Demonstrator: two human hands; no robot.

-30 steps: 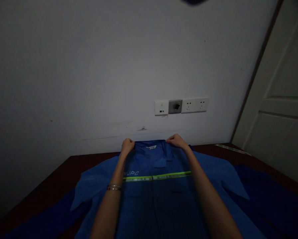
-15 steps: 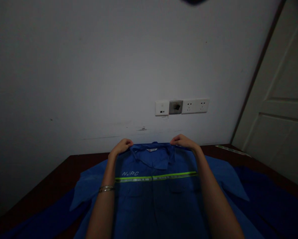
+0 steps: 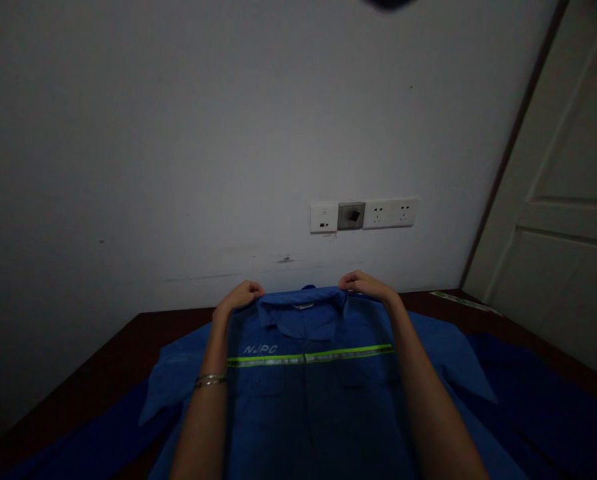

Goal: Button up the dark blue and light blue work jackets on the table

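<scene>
A blue short-sleeved work shirt (image 3: 268,427) lies spread face up, its collar toward the wall. A yellow-green and silver reflective stripe crosses the chest below the letters NJPC. My left hand (image 3: 243,295) pinches the left end of the shirt's collar (image 3: 301,297). At the collar's right end, my right hand (image 3: 361,283) pinches the cloth in the same way. Between both hands the collar's back edge is stretched nearly straight, and its fold partly covers the white neck label (image 3: 304,306). Darker blue cloth (image 3: 543,393) lies under the shirt and shows on both sides.
The dark red table (image 3: 163,327) meets a pale wall (image 3: 203,167) behind the collar. Wall sockets (image 3: 388,213) sit above it, right of centre. A thin strip (image 3: 466,303) lies near the back right edge, beside a panelled door (image 3: 563,260).
The collar's back has been folded over toward me, so it shows as a wider band and covers more of the label. Both hands keep their hold, nearly in place.
</scene>
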